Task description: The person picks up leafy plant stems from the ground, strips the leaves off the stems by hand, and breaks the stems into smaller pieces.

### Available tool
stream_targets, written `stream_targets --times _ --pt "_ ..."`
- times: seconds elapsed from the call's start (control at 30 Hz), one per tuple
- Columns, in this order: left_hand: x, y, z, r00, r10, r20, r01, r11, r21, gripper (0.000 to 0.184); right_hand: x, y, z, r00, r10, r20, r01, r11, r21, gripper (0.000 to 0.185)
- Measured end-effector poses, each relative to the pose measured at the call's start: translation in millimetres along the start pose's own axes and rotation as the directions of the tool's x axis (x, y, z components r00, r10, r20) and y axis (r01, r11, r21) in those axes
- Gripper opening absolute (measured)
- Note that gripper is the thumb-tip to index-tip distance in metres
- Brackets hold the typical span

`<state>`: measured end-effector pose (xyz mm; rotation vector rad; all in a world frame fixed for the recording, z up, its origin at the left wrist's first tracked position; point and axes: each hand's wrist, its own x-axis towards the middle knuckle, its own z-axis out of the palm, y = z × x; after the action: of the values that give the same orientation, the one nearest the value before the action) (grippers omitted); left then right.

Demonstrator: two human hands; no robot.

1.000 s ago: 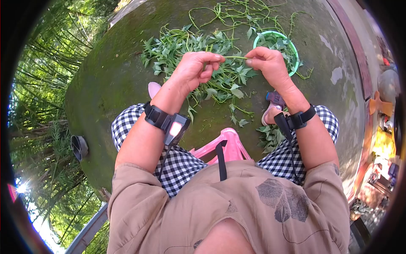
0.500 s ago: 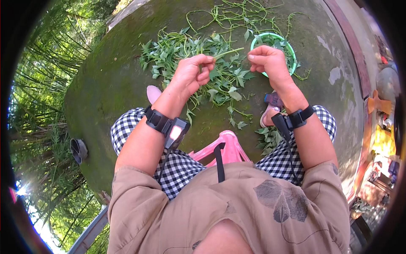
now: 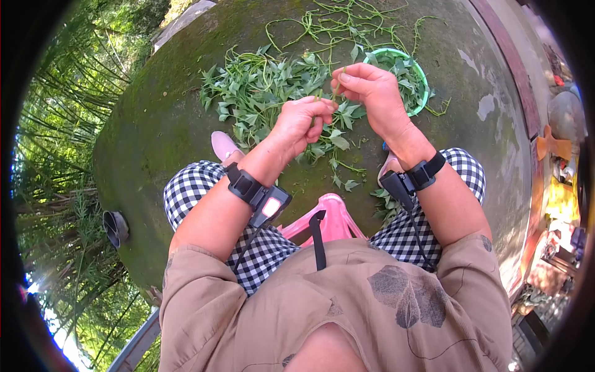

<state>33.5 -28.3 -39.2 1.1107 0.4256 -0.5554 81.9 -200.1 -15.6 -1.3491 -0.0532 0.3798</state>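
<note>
My left hand [image 3: 302, 122] is closed in a pinch on a thin green stem [image 3: 335, 93], which is partly hidden by the fingers. Close beside it, the fingertips of my right hand [image 3: 375, 96] pinch the upper part of the same stem. Beneath and beyond my hands spreads a pile of leafy green vines [image 3: 248, 87] on the ground. A light-green basket [image 3: 425, 93] with leaves inside stands just past my right hand, which covers part of its near rim.
Long bare stems [image 3: 322, 25] lie at the far side of the mossy concrete ground [image 3: 155, 142]. A pink stool [image 3: 334, 208] shows between my knees, with loose leaves [image 3: 387, 208] near my right foot. A dark pot [image 3: 115, 228] lies at the left edge.
My hands have come together, the right moving left to the stem and pinching it. My left hand has shifted slightly right and down; the stem now points more upright.
</note>
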Motion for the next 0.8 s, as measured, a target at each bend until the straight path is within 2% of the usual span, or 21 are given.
stream_targets --times 0.07,0.1,0.17,0.27,0.37,0.47,0.53,0.8 --pt "-3.6 7.0 3.7 0.996 0.069 -0.062 -0.067 0.997 0.039 0.019 -2.6 -6.9 3.4 0.997 -0.065 0.037 0.068 0.993 -0.099 0.014" --pt "-4.9 11.2 3.6 0.987 0.117 -0.107 -0.112 0.992 0.051 0.020 -0.7 -3.7 2.0 0.980 -0.189 0.055 0.196 0.952 -0.233 0.013" --pt "-5.2 19.4 -2.1 0.965 0.224 -0.137 -0.215 0.974 0.074 0.018 3.4 4.7 -3.3 0.902 -0.410 0.137 0.424 0.774 -0.470 0.013" --pt "-8.1 35.7 -6.8 0.960 0.267 -0.087 -0.258 0.961 0.102 0.016 1.6 0.2 -6.4 0.855 -0.463 0.234 0.478 0.530 -0.701 0.012" --pt "-9.5 41.1 -10.4 0.965 0.262 -0.020 -0.258 0.960 0.103 0.015 0.7 3.2 -3.2 0.794 -0.520 0.314 0.531 0.343 -0.775 0.009" --pt "-11.2 42.0 -10.3 0.975 0.222 0.011 -0.222 0.969 0.106 0.014 -1.5 5.4 1.9 0.752 -0.544 0.371 0.554 0.217 -0.804 0.008" --pt "-10.6 41.4 -10.5 0.983 0.183 0.024 -0.184 0.976 0.119 0.014 -0.9 7.1 2.8 0.740 -0.547 0.392 0.564 0.186 -0.805 0.007" --pt "-7.0 35.0 -13.1 0.980 0.200 -0.007 -0.197 0.972 0.124 0.011 -1.8 9.9 8.0 0.693 -0.546 0.470 0.588 0.051 -0.807 0.006"
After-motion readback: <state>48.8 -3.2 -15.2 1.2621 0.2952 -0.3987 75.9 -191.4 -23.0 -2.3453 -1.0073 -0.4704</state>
